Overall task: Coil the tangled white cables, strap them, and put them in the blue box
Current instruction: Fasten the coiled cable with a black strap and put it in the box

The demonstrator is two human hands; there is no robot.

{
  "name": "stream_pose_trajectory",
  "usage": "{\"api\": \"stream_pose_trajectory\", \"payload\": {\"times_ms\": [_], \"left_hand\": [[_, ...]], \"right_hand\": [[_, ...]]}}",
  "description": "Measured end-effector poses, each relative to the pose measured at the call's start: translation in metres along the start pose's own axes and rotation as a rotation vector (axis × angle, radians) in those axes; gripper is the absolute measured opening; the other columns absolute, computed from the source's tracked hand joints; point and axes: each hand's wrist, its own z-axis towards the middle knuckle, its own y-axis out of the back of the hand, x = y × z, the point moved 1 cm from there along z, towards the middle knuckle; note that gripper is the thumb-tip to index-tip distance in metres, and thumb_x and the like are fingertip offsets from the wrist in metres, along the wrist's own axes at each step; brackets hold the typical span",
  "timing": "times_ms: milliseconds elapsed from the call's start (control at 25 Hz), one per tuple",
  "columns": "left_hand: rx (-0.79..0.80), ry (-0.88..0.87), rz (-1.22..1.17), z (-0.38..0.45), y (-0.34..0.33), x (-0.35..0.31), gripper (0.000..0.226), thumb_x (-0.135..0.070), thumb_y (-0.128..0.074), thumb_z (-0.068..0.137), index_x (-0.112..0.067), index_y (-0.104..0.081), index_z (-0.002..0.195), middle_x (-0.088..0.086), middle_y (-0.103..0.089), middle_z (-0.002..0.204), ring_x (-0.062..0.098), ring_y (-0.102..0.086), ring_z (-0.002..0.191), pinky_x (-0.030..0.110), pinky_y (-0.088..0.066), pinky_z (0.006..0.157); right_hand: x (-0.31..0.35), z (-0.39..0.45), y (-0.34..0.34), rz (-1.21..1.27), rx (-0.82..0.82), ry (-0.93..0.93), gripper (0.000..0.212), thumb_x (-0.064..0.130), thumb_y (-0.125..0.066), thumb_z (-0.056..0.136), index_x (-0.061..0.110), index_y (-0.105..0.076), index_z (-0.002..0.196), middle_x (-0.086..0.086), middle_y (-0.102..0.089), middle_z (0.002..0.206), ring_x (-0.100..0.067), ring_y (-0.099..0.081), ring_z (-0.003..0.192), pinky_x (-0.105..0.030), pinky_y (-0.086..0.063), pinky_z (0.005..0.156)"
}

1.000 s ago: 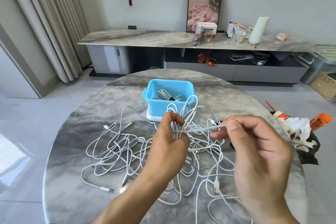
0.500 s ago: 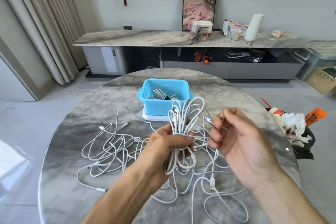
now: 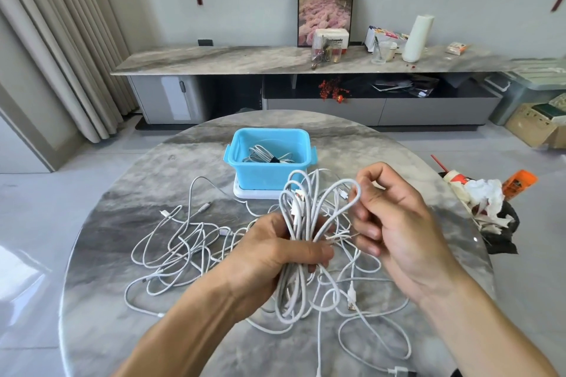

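Note:
My left hand (image 3: 275, 249) grips a bunch of white cable loops (image 3: 301, 211) at its middle, the loops standing up above the fist and hanging below it. My right hand (image 3: 395, 223) is just to the right, fingers curled, pinching one loop of that bunch near its top. More tangled white cables (image 3: 180, 242) lie spread on the round marble table (image 3: 122, 254). The blue box (image 3: 269, 156) stands on a white lid at the table's far middle, with one strapped coil (image 3: 266, 157) inside.
A heap of rubbish with paper, a cup and an orange pack (image 3: 487, 196) sits at the table's right edge. Behind stands a long low marble cabinet (image 3: 245, 61) with a picture, boxes and a paper roll. Curtains (image 3: 61, 40) hang at the left.
The right hand has let the stretched strand go slack and moved in close to the bunch, now pinching a loop. The left hand has turned and holds the gathered loops lower.

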Motion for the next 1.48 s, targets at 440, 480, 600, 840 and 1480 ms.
{"api": "stream_pose_trajectory", "payload": {"times_ms": [440,480,600,840,1480], "left_hand": [[-0.043,0.07,0.002,0.003,0.011,-0.003,0.013,-0.002,-0.071,0.067,-0.01,-0.063,0.074,0.015,-0.063,0.073,0.019,-0.056,0.061,0.027,-0.046,0.058],[-0.032,0.068,0.016,0.003,0.011,-0.003,0.01,-0.001,-0.071,0.071,-0.009,-0.065,0.073,0.017,-0.064,0.072,0.019,-0.057,0.06,0.027,-0.046,0.058],[-0.083,0.02,0.121,0.003,0.01,0.002,0.015,0.001,-0.062,0.085,-0.006,-0.072,0.076,0.017,-0.066,0.07,0.02,-0.059,0.06,0.023,-0.047,0.055],[-0.067,0.035,0.228,-0.001,0.016,0.004,0.0,-0.004,-0.073,0.081,-0.004,-0.073,0.081,0.014,-0.068,0.071,0.02,-0.06,0.063,0.023,-0.048,0.055],[-0.042,0.041,0.08,0.0,0.031,-0.001,0.013,-0.012,-0.071,0.074,-0.008,-0.076,0.084,0.013,-0.067,0.08,0.02,-0.06,0.072,0.031,-0.046,0.071]], "right_hand": [[-0.013,-0.002,0.003,-0.66,0.087,0.363,0.021,0.011,-0.049,0.102,0.018,-0.049,0.081,0.003,-0.054,0.065,-0.006,-0.04,0.051,-0.02,-0.034,0.049],[-0.017,-0.002,0.003,-0.864,0.118,0.407,0.02,0.015,-0.05,0.101,0.021,-0.047,0.082,0.006,-0.055,0.064,-0.007,-0.044,0.052,-0.024,-0.036,0.05],[-0.029,-0.001,-0.001,-1.162,0.225,0.389,0.024,0.022,-0.052,0.1,0.029,-0.039,0.081,0.013,-0.05,0.059,-0.011,-0.046,0.055,-0.034,-0.038,0.055],[-0.026,0.0,0.005,-1.142,0.326,0.374,0.025,0.026,-0.057,0.098,0.021,-0.056,0.074,0.014,-0.047,0.056,-0.005,-0.047,0.056,-0.019,-0.033,0.053],[-0.026,0.009,0.01,-0.938,0.315,0.316,0.021,0.036,-0.053,0.095,0.023,-0.06,0.081,0.003,-0.051,0.059,-0.012,-0.044,0.053,-0.033,-0.038,0.054]]}}
